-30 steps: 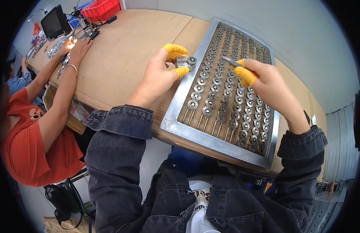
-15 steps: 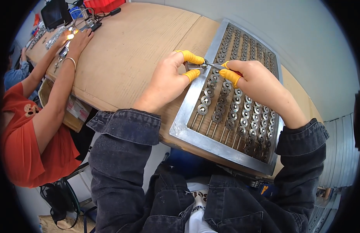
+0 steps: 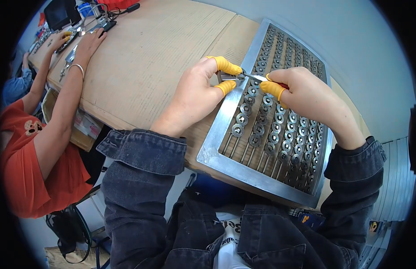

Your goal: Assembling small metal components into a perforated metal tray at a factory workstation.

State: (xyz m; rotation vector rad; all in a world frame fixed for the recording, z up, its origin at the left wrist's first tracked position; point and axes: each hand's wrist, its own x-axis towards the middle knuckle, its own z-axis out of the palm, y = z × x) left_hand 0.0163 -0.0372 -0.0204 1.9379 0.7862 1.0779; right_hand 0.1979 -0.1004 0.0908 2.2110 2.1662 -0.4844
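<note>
The left hand's (image 3: 194,94) thumb and forefinger, both in yellow cots (image 3: 228,66), are clamped on a grey metal block (image 3: 227,77). It is held at the rack's left edge, above the middle of that side; whether it touches the rail cannot be told. The right hand (image 3: 311,92) pinches a slim tool (image 3: 254,77) between thumb and fingers, also in yellow cots. The tool points left, its tip at the block's right end, where a small dark piece shows, too small to make out. Whether tip and piece touch is unclear.

Under the right hand lies the rack (image 3: 222,116), a metal frame set aslant on the table (image 3: 158,54). Its near left corner sits by the table's front edge, and its far edge lies near the wall. Thin rods (image 3: 230,145) run lengthwise inside, strung with round metal discs (image 3: 238,130); at the near left corner the rods show bare. Dark denim sleeves (image 3: 140,152) cover both forearms, cuffs turned back.

Further left, by the table's front edge, sits a co-worker in a red shirt (image 3: 51,175), one hand (image 3: 89,45) on the tabletop, a bracelet (image 3: 78,67) on that arm. Toward the table's far left corner stand a dark monitor (image 3: 60,13) and a red bin (image 3: 118,3).
</note>
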